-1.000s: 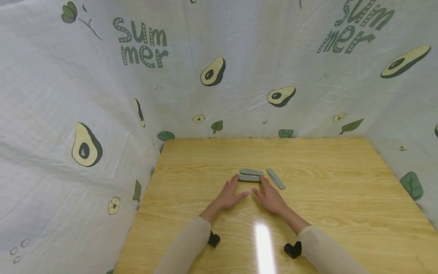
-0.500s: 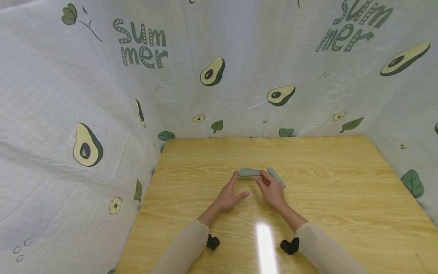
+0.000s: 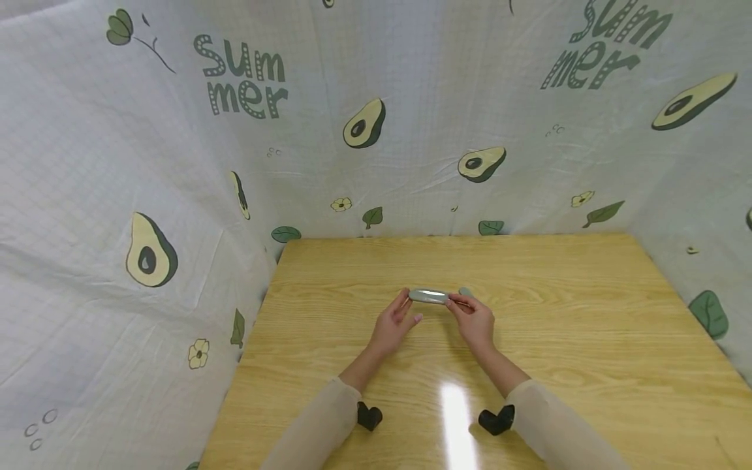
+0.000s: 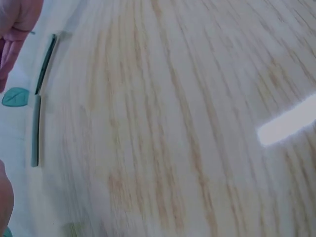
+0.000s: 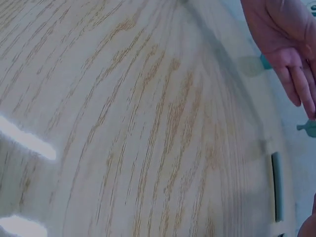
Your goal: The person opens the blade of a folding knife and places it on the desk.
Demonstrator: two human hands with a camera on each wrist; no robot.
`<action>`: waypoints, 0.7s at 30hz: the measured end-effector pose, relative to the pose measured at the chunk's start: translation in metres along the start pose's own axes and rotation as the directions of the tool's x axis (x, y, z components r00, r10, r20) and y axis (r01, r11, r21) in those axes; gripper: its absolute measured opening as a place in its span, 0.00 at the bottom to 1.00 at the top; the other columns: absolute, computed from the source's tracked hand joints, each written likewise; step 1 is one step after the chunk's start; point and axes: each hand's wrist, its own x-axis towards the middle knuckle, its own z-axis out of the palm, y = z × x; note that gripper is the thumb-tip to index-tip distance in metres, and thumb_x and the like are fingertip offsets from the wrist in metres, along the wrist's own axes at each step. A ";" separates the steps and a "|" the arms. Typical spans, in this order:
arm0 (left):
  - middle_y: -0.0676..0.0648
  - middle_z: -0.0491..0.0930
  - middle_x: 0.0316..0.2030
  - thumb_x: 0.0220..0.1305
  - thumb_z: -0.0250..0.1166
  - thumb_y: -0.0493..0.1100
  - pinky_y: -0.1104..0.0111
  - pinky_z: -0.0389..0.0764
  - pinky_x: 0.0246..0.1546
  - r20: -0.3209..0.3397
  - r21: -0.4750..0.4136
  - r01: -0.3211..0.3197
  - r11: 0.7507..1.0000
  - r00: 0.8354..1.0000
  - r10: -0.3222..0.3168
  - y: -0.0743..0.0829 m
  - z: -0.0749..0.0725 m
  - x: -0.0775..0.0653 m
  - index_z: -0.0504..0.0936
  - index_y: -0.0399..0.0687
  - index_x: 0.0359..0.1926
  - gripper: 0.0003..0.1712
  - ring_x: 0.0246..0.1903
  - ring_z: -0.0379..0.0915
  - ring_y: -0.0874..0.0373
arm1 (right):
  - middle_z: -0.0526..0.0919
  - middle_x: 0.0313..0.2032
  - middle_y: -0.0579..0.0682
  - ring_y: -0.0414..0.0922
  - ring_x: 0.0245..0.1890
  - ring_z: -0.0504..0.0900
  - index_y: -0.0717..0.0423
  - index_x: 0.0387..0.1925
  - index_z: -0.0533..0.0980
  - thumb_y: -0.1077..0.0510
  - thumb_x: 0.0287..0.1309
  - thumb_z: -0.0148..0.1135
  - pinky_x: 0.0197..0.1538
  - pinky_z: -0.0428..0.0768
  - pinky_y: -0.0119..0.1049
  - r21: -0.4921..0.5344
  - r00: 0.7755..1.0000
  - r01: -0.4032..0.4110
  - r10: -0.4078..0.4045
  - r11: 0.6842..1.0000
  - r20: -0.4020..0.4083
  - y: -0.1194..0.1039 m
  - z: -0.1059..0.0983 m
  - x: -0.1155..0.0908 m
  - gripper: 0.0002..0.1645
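In the head view my right hand [image 3: 472,321] pinches the right end of a slim grey-green bar [image 3: 429,296] with rounded ends, its upper face shining. My left hand [image 3: 393,329] has its fingertips right at the bar's left end, thumb held apart. A second bar [image 3: 464,291] lies slanted on the table, mostly behind my right hand. The left wrist view has a grey-green bar [image 4: 36,131] and a darker-looking bar [image 4: 45,64] lying end to end. Straight fingers of the left hand [image 5: 289,54] show in the right wrist view.
A wood-grain table [image 3: 558,339] lies under the hands, with a bright reflection near its front. White cloth [image 3: 423,78] printed with avocados and leaves rises at the back and both sides. Black wrist pieces [image 3: 496,421] sit at both sleeves.
My right hand has taken hold of the nearer bar, raised it and turned its face upward. My left hand has moved slightly forward beside it. The bar behind is now covered in the head view.
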 end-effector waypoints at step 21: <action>0.40 0.83 0.45 0.61 0.66 0.35 0.57 0.82 0.50 -0.218 -0.111 0.167 0.980 0.958 -0.188 0.005 -0.003 0.004 0.79 0.33 0.55 0.21 0.40 0.83 0.56 | 0.82 0.48 0.61 0.32 0.36 0.83 0.72 0.50 0.76 0.64 0.54 0.69 0.41 0.82 0.21 0.070 0.971 -0.042 0.024 0.997 0.236 -0.001 -0.003 -0.007 0.23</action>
